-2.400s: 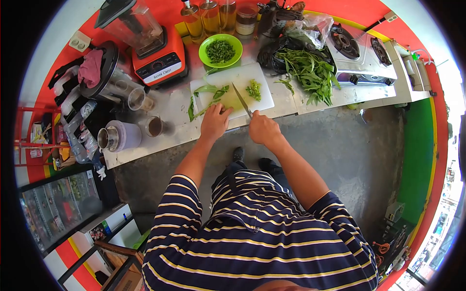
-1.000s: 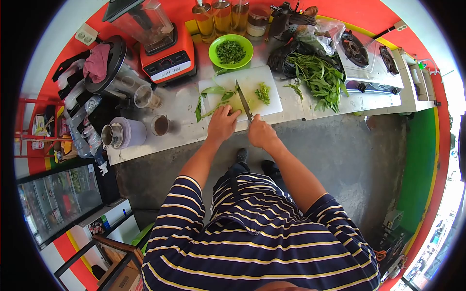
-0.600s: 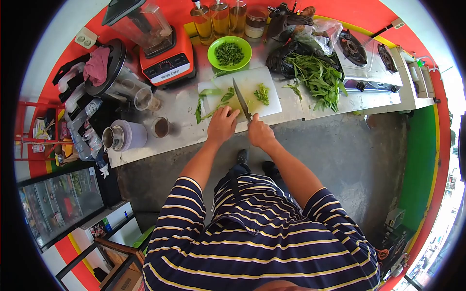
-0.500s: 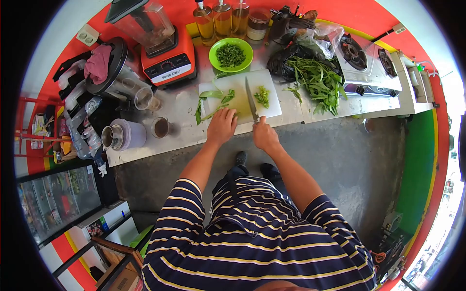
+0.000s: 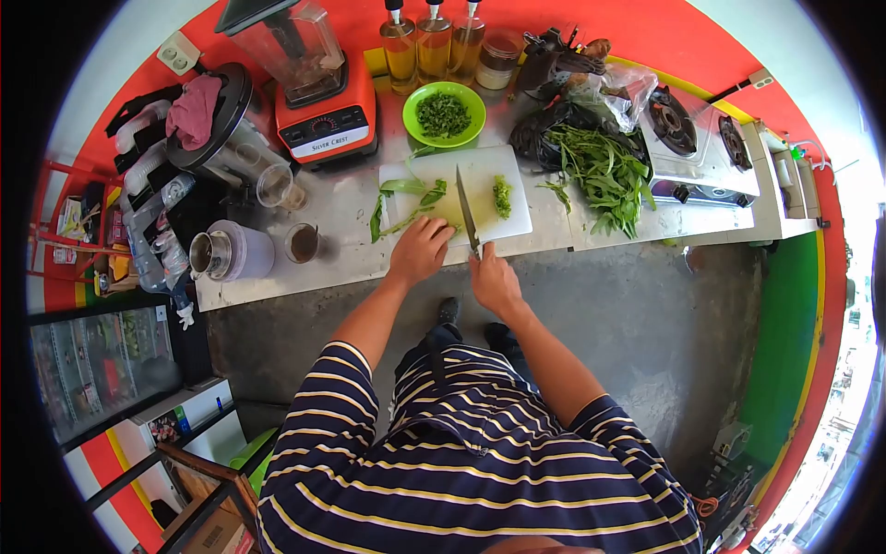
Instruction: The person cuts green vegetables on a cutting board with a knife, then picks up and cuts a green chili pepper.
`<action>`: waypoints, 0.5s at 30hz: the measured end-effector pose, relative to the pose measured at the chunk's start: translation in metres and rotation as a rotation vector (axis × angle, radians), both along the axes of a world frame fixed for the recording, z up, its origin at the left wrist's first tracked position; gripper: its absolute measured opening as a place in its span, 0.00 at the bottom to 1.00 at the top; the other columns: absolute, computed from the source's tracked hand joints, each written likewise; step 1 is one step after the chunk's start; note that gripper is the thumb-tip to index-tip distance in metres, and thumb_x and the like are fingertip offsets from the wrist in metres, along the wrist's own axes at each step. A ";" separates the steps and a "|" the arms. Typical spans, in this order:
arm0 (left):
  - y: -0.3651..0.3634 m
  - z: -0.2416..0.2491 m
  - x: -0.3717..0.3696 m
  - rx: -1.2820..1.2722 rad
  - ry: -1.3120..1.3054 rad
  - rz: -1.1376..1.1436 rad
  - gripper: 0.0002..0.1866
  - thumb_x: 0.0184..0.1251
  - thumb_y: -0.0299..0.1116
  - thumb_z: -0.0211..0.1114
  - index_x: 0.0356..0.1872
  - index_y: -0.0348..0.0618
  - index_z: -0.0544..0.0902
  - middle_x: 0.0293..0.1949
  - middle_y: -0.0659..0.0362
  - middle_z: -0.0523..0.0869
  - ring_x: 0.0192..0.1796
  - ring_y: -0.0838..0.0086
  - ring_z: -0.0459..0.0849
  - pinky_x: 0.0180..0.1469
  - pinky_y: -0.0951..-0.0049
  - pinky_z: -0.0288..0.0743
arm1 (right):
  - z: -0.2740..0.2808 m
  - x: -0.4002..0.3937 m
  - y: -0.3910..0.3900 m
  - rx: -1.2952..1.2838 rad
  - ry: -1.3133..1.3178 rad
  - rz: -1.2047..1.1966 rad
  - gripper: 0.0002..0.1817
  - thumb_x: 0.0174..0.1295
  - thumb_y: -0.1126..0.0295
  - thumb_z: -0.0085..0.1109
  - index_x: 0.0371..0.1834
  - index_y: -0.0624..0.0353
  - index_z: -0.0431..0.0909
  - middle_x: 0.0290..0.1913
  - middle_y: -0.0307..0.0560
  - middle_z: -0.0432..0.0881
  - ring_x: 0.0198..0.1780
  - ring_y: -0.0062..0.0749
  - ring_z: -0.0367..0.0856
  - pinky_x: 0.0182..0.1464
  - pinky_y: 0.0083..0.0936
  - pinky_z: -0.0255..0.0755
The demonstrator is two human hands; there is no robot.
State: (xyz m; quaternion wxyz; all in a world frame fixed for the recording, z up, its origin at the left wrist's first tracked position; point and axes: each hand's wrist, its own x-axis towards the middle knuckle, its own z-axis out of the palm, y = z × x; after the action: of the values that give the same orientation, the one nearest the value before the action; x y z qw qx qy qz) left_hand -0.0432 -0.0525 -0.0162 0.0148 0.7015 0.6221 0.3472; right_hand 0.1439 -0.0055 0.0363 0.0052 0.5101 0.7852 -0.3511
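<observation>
The table [image 5: 346,198] bore a white board [image 5: 489,168], likely for firm cutting. The right hand [image 5: 496,280] had its grip closed round the knife [image 5: 466,205]; the left hand [image 5: 421,249], grip half curled, held green stems [image 5: 402,223] there, probably for steadiness.

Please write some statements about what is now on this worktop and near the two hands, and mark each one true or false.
1. The right hand holds the knife. True.
2. The bowl is red. False: the bowl is green.
3. The blender stands to the left of the bowl. True.
4. Four bottles stand behind the bowl. False: there are three bottles.
</observation>
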 end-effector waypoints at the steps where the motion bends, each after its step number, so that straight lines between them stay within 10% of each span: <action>1: 0.000 0.001 0.000 0.004 0.026 -0.012 0.10 0.61 0.26 0.65 0.44 0.41 0.83 0.44 0.55 0.81 0.47 0.57 0.79 0.50 0.58 0.75 | 0.000 -0.002 -0.003 0.032 -0.023 0.015 0.19 0.75 0.59 0.49 0.53 0.66 0.64 0.37 0.75 0.84 0.42 0.74 0.84 0.48 0.61 0.76; 15: 0.001 -0.001 0.004 0.011 -0.018 0.068 0.10 0.59 0.25 0.66 0.43 0.42 0.83 0.43 0.55 0.80 0.46 0.58 0.79 0.47 0.58 0.76 | -0.011 -0.026 0.006 0.148 -0.269 0.144 0.17 0.75 0.62 0.48 0.53 0.66 0.64 0.38 0.63 0.88 0.42 0.59 0.89 0.44 0.48 0.83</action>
State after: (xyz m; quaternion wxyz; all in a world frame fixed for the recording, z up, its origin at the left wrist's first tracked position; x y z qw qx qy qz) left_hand -0.0392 -0.0514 -0.0177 0.0048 0.6767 0.6437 0.3573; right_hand 0.1175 0.0005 0.0253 0.0978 0.4938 0.8356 -0.2199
